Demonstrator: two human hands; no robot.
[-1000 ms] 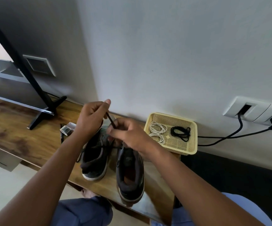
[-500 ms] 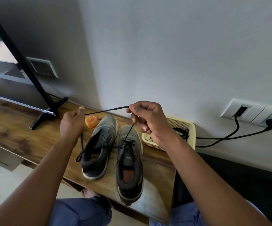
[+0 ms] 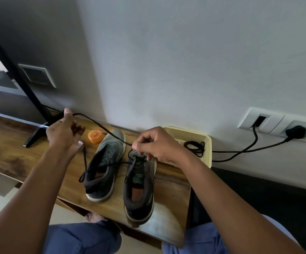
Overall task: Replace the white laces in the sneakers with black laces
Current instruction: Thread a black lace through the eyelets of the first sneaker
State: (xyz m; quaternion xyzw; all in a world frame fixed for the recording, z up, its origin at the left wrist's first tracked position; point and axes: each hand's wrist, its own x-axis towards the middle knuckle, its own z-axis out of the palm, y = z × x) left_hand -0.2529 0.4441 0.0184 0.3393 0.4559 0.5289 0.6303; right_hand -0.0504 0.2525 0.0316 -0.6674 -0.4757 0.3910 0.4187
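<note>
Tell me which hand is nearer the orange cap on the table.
Left. The left hand is just beside the orange cap, on its left; the right hand is farther off, past the left sneaker.

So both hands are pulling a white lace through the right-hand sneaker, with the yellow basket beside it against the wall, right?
Not quite: the lace is black, not white, as the head view shows. The left hand and the right hand hold it stretched between them, and it runs down into the right-hand sneaker. The yellow basket does sit beside that sneaker, against the wall.
</note>
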